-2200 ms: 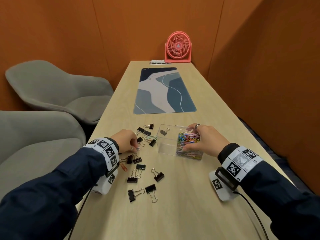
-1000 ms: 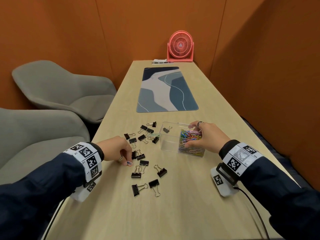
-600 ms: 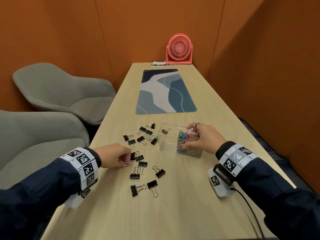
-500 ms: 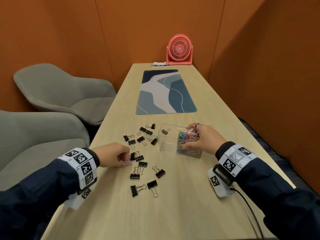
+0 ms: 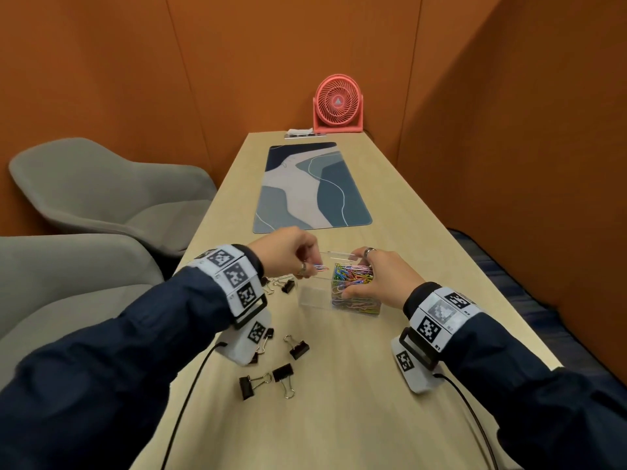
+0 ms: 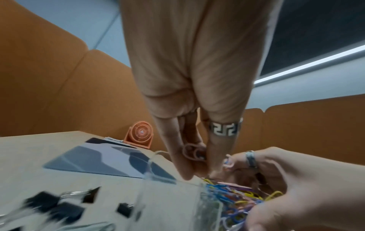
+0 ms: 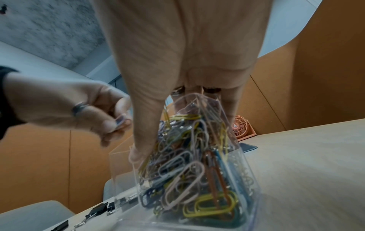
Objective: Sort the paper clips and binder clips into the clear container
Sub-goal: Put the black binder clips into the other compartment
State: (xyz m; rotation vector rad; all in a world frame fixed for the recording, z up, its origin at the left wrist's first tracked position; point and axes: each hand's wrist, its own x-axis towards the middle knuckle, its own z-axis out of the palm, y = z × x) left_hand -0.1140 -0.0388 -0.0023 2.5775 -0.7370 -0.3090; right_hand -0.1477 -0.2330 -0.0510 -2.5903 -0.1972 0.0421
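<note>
Paper clip (image 5: pixel 320 267), pinched in left hand (image 5: pixel 288 254), hangs just left of the clip-filled compartment (image 5: pixel 353 286) of the clear container (image 5: pixel 314 295) gripped by right hand (image 5: pixel 383 278).

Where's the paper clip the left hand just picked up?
In the head view, the paper clip is pinched in the left hand, above the left side of the clear container, beside the compartment full of coloured clips.

Office booth (padded walls (image 5: pixel 509 130), chairs (image 5: pixel 101 184))

glossy clear plastic container (image 5: pixel 314 293), matt wood-look table (image 5: pixel 339 418)
</note>
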